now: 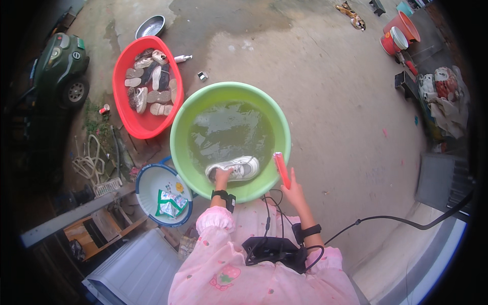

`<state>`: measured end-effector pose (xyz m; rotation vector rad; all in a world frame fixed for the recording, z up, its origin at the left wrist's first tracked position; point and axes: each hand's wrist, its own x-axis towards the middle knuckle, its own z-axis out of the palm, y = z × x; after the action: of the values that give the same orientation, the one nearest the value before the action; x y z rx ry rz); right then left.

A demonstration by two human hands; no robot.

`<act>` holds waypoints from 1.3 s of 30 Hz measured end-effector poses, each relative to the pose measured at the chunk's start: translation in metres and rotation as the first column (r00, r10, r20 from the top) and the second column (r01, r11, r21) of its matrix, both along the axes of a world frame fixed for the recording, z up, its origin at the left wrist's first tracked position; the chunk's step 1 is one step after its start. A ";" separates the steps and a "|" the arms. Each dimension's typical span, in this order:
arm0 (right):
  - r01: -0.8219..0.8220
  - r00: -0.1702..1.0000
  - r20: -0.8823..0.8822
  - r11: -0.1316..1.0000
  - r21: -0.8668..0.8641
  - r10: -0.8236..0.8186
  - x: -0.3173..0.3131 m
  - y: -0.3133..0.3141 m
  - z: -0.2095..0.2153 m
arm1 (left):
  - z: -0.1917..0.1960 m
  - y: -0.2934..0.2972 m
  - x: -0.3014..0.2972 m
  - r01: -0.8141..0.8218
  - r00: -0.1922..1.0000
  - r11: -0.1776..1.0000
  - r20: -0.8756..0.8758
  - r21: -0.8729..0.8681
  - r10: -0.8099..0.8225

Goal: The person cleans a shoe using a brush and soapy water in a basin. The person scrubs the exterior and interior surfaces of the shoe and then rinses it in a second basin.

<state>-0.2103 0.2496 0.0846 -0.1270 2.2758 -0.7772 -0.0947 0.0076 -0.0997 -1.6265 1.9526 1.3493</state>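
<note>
A white and grey sneaker (246, 166) lies at the near side of a large green basin (281, 109) that holds murky water. My left hand (222, 175) grips the sneaker at its heel end, the fingers partly hidden in the shoe's opening. Just outside the basin's right rim, my right hand (294, 192) holds a pink-red scrub brush (281, 170) by its handle. The brush points up and away from me, apart from the sneaker.
Left of the basin, a red tub (122, 109) holds several shoes. A blue-rimmed washbowl (145, 190) with a green and white packet (171, 204) stands nearer. A white bottle (183, 58), a metal bowl (150, 27) and a parked green car (66, 61) lie beyond. A black cable (401, 218) runs right.
</note>
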 end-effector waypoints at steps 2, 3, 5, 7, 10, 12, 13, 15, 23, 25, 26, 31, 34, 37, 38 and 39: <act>-0.012 1.000 -0.007 1.000 0.015 0.012 0.004 0.004 0.000 | 0.001 0.002 0.002 0.001 1.000 0.994 0.026 0.110 -0.003; -0.041 0.999 -0.007 0.999 -0.002 0.041 0.006 -0.004 0.003 | -0.012 -0.003 0.017 -0.037 0.997 0.992 -0.068 0.118 0.046; -0.056 0.998 -0.022 0.998 -0.011 0.055 0.007 -0.007 0.004 | -0.012 0.004 0.020 -0.054 0.983 0.987 -0.165 0.148 0.079; -0.039 0.999 -0.004 0.999 0.013 0.039 0.006 -0.009 0.002 | 0.018 0.023 0.008 0.059 0.998 0.990 -0.032 0.126 -0.055; -0.095 0.995 0.016 0.995 -0.013 0.095 0.005 -0.030 0.002 | 0.019 0.037 0.037 0.008 0.992 0.997 -0.126 0.075 0.001; -0.109 0.994 0.022 0.994 -0.026 0.110 0.011 -0.037 -0.002 | 0.033 0.045 0.044 0.004 0.981 0.998 -0.194 0.055 0.007; -0.178 0.984 -0.011 0.984 -0.014 0.177 0.013 -0.039 -0.005 | 0.043 0.049 0.046 0.000 0.982 0.998 -0.189 0.057 0.011; -0.249 0.968 -0.047 0.969 -0.006 0.248 0.012 -0.051 -0.015 | 0.057 0.048 0.044 0.009 0.983 1.000 -0.184 0.006 -0.008; -0.623 0.778 -0.065 0.781 0.045 0.625 0.057 -0.101 -0.031 | 0.043 0.061 0.063 0.003 0.977 0.999 -0.213 0.041 0.005; -0.642 0.750 -0.180 0.766 0.034 0.637 0.064 -0.108 -0.035 | 0.043 0.061 0.062 0.030 0.987 0.997 -0.161 0.072 -0.018; -0.669 0.722 -0.181 0.741 0.059 0.667 0.063 -0.113 -0.034 | 0.041 0.061 0.064 0.002 0.977 0.996 -0.215 0.085 0.016; -0.750 0.624 -0.055 0.618 0.236 0.779 0.024 -0.102 -0.011 | 0.062 0.055 0.058 -0.004 0.964 0.998 -0.266 0.068 0.022; -0.729 0.653 -0.019 0.635 0.258 0.757 0.016 -0.093 -0.013 | 0.069 0.050 0.057 0.094 0.984 0.995 -0.153 0.024 -0.090; -0.739 0.645 -0.028 0.633 0.232 0.763 0.025 -0.102 -0.027 | 0.075 0.050 0.053 0.129 0.976 0.992 -0.177 -0.015 -0.129; -0.733 0.654 -0.036 0.644 0.219 0.756 0.026 -0.107 -0.022 | 0.073 0.049 0.054 0.113 0.975 0.994 -0.194 -0.007 -0.112; -0.734 0.651 -0.045 0.643 0.220 0.758 0.031 -0.115 -0.021 | 0.072 0.047 0.054 0.099 0.973 0.995 -0.212 -0.001 -0.097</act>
<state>-0.1795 0.1343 0.0632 -1.0040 2.1016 -0.1030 -0.0404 0.0543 -0.0277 -1.4117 2.1100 1.5446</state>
